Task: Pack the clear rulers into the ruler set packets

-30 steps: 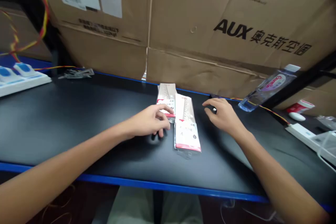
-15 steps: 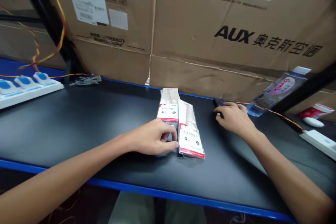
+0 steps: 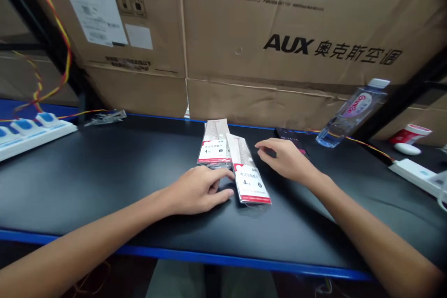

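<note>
Two clear-wrapped ruler sets with white and red labels lie on the black desk, partly overlapping. The front ruler set [image 3: 252, 181] is slanted, and the rear ruler set [image 3: 213, 142] sits behind it to the left. My left hand [image 3: 200, 191] rests at the left edge of the front pack, thumb and forefinger apart, with nothing held between them. To the right of the packs, my right hand [image 3: 288, 160] hovers low over the desk, its thumb and forefinger parted and empty. Just behind that hand is a dark phone [image 3: 288, 135] with lit digits, partly covered by it.
A large cardboard box [image 3: 237, 65] stands along the back of the desk [image 3: 139, 158]. A water bottle [image 3: 352, 111] leans at back right, near a red and white cup [image 3: 410, 133]. White power strips [image 3: 38, 137] with yellow-red wires sit at left and right.
My right hand has come away from the phone and moved left toward the ruler sets. My left thumb and forefinger have spread wider. The camera view has shifted slightly.
</note>
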{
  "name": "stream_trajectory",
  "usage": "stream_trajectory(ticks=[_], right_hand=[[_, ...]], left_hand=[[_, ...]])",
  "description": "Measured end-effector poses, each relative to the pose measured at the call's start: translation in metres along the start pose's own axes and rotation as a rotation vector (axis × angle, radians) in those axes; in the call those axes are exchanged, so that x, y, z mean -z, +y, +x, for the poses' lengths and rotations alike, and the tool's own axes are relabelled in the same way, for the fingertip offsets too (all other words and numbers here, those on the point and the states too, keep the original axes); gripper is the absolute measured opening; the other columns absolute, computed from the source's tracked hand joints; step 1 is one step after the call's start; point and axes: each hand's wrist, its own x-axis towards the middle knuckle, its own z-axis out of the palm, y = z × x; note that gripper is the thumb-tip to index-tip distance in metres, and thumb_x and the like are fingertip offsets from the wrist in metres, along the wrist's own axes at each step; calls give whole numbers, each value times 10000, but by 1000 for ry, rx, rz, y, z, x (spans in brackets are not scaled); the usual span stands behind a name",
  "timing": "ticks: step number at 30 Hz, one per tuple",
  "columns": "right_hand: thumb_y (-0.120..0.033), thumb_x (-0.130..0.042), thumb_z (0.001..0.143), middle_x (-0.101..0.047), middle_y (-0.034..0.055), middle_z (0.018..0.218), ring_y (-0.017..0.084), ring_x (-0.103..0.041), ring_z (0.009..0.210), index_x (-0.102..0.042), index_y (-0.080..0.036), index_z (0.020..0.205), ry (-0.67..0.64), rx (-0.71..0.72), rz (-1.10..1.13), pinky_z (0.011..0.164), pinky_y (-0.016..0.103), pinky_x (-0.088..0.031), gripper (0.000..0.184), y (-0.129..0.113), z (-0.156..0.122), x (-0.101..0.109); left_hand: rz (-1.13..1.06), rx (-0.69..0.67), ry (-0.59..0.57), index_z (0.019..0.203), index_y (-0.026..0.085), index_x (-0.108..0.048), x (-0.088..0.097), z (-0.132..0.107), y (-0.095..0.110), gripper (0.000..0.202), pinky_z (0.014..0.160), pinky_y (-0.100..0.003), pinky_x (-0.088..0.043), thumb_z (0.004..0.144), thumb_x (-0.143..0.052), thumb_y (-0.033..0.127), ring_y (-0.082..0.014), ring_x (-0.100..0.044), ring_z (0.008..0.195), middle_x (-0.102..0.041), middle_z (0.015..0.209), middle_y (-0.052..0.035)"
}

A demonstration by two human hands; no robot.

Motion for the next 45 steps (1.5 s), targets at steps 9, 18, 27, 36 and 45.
stream_trajectory(ticks=[9, 18, 27, 36, 45], right_hand=[[-205, -552, 970, -720, 87, 1032, 203, -690, 858, -731, -198, 1091, 29, 148, 245, 781, 339, -536, 216, -19, -4, -23], [-233, -586, 981, -727, 69, 1025, 208, -700, 914, -703, -217, 1083, 170, 49, 428, 813, 340, -567, 157, -15, -5, -29], [-260, -639, 960, -734, 54, 995, 197, -697, 901, -713, -213, 989, 82, 33, 496, 810, 326, -561, 92, -31, -9, -26], [-249, -755, 871, -768, 40, 962, 192, -748, 870, -719, -213, 979, 27, -94, 839, 847, 328, -623, 120, -69, -19, -27], [-109, -717, 852, -788, 4, 892, 142, -747, 767, -724, -220, 1021, 156, 108, 545, 718, 239, -615, 203, -87, -24, -27]], left_hand=[[70, 60, 242, 1091, 184, -762, 9, 14, -11, 281, 630, -248, -405, 939, -565, 315, -123, -558, 601, -668, 691, 3], [157, 237, 481, 1091, 191, -731, 36, 43, -84, 392, 862, -357, -493, 874, -635, 504, -222, -641, 957, -698, 1104, -75], [-116, 240, 487, 1240, 176, -590, 20, 33, -68, 633, 794, -332, -542, 698, -820, 406, -234, -640, 1065, -611, 1293, -116], [-418, 45, 284, 898, 142, -729, 6, 18, -16, 214, 686, -261, -490, 876, -697, 352, -133, -621, 718, -716, 804, -31], [-931, 314, 65, 967, 84, -758, -3, 16, -8, 229, 684, -226, -565, 831, -792, 265, -128, -699, 699, -762, 792, -79]])
